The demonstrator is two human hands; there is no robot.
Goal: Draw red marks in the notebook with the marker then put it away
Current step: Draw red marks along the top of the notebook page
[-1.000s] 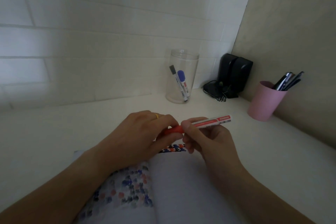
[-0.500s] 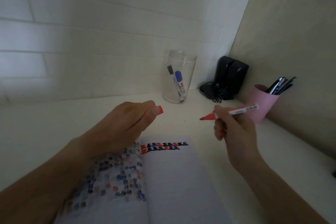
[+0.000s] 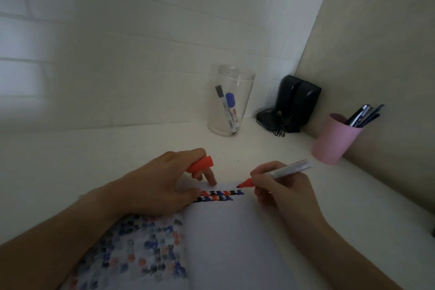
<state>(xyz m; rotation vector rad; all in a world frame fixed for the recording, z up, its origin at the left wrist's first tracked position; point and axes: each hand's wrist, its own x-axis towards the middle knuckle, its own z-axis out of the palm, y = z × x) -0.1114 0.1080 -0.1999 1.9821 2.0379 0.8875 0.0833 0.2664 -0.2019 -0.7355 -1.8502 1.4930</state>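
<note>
Head view: marker (image 3: 277, 175) tip down-left

You can read no text anywhere: the print on the marker (image 3: 286, 170) in your right hand (image 3: 280, 189) is blurred, and the labels on the two markers in the clear jar (image 3: 231, 101) beyond your hands are too small to make out.

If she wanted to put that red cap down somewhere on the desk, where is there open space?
Bare desk stretches left of the left hand, up to the tiled wall. Another free strip lies between the right hand and the pink cup. The back corner is crowded: clear jar, black speakers, tangled cable.
</note>
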